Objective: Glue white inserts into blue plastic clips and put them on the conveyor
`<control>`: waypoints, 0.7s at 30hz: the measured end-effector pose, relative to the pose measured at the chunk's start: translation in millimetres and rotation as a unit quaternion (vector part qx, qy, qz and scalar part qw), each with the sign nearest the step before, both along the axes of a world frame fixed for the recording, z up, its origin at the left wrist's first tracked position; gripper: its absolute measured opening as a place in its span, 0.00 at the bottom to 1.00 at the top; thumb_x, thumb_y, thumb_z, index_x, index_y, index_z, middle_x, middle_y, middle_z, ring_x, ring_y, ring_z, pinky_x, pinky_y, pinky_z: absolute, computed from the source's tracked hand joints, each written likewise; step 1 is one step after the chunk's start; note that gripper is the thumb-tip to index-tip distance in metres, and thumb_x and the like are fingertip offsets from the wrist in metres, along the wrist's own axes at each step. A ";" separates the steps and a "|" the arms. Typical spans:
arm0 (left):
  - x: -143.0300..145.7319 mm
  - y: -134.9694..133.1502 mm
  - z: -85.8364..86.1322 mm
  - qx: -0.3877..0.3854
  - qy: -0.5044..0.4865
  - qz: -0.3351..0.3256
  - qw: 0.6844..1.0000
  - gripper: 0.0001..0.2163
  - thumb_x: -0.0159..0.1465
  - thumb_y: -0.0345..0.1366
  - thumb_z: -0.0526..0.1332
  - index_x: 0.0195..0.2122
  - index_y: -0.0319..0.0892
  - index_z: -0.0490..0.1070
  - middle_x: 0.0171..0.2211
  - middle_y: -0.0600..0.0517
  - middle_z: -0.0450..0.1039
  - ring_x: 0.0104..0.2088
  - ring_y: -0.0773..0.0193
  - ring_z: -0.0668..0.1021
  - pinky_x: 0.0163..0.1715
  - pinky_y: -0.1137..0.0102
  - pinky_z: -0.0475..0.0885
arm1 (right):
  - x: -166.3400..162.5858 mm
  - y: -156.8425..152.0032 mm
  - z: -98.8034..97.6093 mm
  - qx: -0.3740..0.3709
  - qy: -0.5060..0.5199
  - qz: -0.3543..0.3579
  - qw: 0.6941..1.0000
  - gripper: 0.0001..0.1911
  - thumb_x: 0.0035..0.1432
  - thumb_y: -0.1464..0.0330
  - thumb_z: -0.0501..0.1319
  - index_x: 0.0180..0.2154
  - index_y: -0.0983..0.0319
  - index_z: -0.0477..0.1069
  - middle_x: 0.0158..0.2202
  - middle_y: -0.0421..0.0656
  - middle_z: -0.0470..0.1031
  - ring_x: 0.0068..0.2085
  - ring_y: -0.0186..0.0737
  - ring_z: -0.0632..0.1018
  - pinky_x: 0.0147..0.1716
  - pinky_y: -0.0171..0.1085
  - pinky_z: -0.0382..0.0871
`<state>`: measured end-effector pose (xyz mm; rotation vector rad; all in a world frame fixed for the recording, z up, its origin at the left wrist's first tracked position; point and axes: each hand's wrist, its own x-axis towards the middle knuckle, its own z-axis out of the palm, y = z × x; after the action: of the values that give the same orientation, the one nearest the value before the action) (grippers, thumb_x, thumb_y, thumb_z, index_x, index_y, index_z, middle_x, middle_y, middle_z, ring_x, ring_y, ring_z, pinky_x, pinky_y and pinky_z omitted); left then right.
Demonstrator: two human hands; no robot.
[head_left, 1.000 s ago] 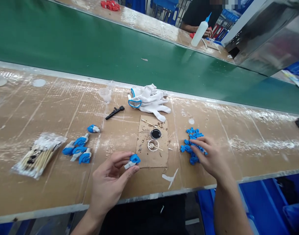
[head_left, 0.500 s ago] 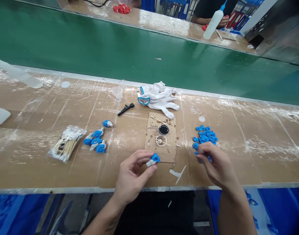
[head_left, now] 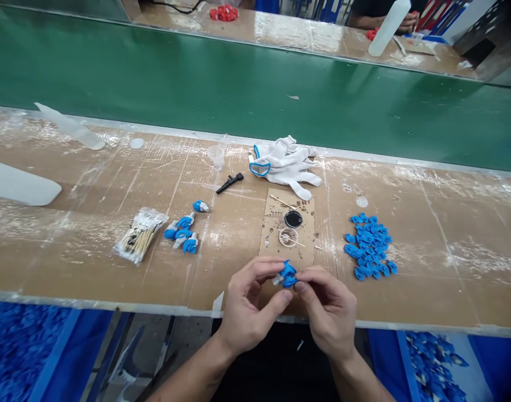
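My left hand (head_left: 252,310) pinches a small blue-and-white plastic part (head_left: 277,279) between thumb and fingertips, just above the table's front edge. Against it, my right hand (head_left: 331,310) grips a small blue plastic piece (head_left: 289,281); the two pieces touch, though my fingers partly cover where they meet. To the right lies a loose pile of similar blue pieces (head_left: 369,245). Several blue-and-white parts (head_left: 183,237) rest at the left. Beyond my hands, a stained cardboard sheet (head_left: 272,237) carries a small cup of black liquid (head_left: 293,219) and a clear cup (head_left: 287,238) with a swab in it.
A bag of cotton swabs (head_left: 140,237), a black plastic tool (head_left: 230,183) and white gloves (head_left: 286,166) lie on the table. Translucent bottles (head_left: 23,184) are at the left. Behind runs a green belt (head_left: 196,78); a person works across it. Blue bins (head_left: 65,352) stand below.
My right hand has come left from the blue pile with a blue piece and brought it against the part in my left hand. The view has shifted slightly.
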<state>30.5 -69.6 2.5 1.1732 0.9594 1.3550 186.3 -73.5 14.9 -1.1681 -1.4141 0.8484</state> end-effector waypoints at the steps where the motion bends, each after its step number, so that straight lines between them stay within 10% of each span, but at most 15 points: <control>1: -0.5 0.0 -0.5 0.006 0.007 0.004 1.000 0.16 0.61 0.25 0.72 0.50 0.47 0.82 0.49 0.46 0.82 0.50 0.59 0.85 0.51 0.70 0.81 | 0.7 0.2 1.6 0.009 -0.019 0.002 1.000 0.07 0.65 0.75 0.65 0.40 0.58 0.80 0.32 0.41 0.80 0.32 0.37 0.81 0.30 0.32 0.77; 21: -7.6 -6.8 -2.9 0.134 0.047 0.012 0.990 0.13 0.64 0.25 0.71 0.49 0.45 0.81 0.45 0.47 0.84 0.44 0.60 0.87 0.45 0.71 0.84 | 2.9 -3.7 9.4 -0.078 0.050 0.086 0.992 0.14 0.70 0.63 0.65 0.56 0.50 0.77 0.50 0.43 0.79 0.43 0.35 0.82 0.43 0.30 0.80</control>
<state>22.9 -76.4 -0.4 1.4426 0.8780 1.4921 189.3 -77.2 24.3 -1.1138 -1.4013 1.1400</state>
